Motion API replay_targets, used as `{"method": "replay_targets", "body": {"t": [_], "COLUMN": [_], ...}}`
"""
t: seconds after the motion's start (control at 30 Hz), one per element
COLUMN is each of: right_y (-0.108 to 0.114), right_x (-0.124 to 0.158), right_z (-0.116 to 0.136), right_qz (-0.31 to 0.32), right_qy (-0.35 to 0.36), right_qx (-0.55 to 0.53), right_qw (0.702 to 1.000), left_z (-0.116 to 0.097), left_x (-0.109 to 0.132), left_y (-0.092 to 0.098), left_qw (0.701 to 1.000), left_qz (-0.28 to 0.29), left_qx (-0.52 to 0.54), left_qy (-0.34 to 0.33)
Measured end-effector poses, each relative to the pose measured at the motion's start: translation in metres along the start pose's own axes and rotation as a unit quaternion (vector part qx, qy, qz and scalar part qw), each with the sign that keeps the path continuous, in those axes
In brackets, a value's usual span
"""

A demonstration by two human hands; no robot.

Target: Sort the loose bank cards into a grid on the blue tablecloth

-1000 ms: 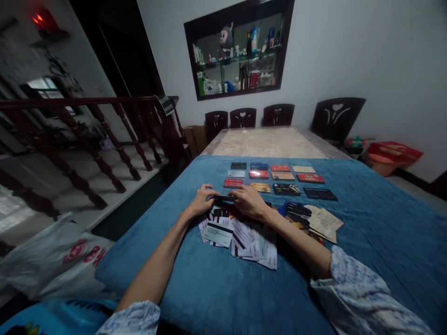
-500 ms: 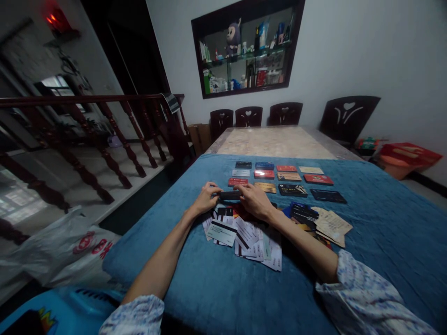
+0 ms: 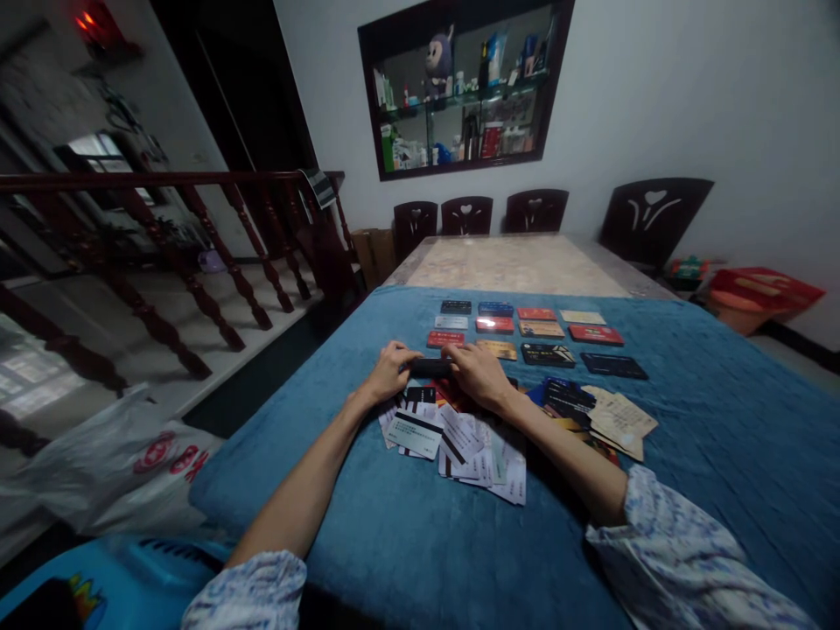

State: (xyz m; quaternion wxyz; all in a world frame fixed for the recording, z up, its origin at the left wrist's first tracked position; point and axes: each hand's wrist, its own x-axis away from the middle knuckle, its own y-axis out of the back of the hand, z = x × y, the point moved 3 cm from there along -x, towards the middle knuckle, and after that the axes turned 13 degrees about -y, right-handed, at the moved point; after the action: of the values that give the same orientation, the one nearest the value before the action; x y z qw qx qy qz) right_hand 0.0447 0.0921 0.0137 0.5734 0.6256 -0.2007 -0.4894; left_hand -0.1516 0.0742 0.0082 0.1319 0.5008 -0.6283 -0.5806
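Note:
Between them, my left hand (image 3: 392, 371) and my right hand (image 3: 480, 374) grip a stack of black cards (image 3: 430, 367) by its two ends. The fingers of both hands are closed on it. Just below the hands lies a loose heap of white cards (image 3: 469, 446) with dark stripes, and a black card (image 3: 421, 395) shows at its upper left. Right of my right forearm is another loose pile with black cards (image 3: 568, 401) and beige cards (image 3: 622, 418). Beyond the hands, sorted card stacks stand in rows, among them a red stack (image 3: 446, 339) and a black-and-gold stack (image 3: 547, 353).
A blue cloth (image 3: 367, 525) covers the near part of the table, with a bare marble-like top (image 3: 525, 262) beyond. Dark chairs (image 3: 536, 212) stand at the back. A wooden railing (image 3: 216, 178) and a white plastic bag (image 3: 118, 464) are on the left.
The black stack has tilted a little between my hands, so more of its face or edge shows. Both hands stay in nearly the same place; the view has shifted slightly.

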Motion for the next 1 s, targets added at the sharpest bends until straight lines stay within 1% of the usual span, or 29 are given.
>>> {"method": "replay_targets", "body": {"t": [0.17,0.27,0.37,0.53,0.73,1.0], "right_y": [0.0,0.001,0.005,0.007,0.007,0.01], "right_x": [-0.001,-0.001,-0.001,0.0,0.0,0.0], "right_z": [-0.001,-0.001,0.0,0.004,0.005,0.005], "right_qz": [-0.009,-0.018,-0.026,-0.024,-0.033,-0.053], "right_qy": [-0.003,-0.002,0.002,0.006,-0.003,-0.006], "right_qx": [0.006,0.0,-0.005,-0.005,0.021,0.044], "right_qw": [1.0,1.0,1.0,1.0,0.999,0.998], "left_z": [-0.006,-0.01,-0.013,-0.013,-0.015,-0.012], "left_x": [-0.002,-0.003,-0.003,-0.004,-0.005,-0.004], "left_y": [-0.003,-0.003,-0.002,0.0,0.001,-0.001], "left_qw": [0.999,0.998,0.997,0.995,0.994,0.993], "left_qz": [-0.027,-0.045,-0.058,-0.081,-0.093,-0.115], "left_qx": [-0.01,-0.017,-0.019,-0.02,-0.024,-0.026], "left_qy": [0.025,0.045,0.051,0.049,0.045,0.007]}}
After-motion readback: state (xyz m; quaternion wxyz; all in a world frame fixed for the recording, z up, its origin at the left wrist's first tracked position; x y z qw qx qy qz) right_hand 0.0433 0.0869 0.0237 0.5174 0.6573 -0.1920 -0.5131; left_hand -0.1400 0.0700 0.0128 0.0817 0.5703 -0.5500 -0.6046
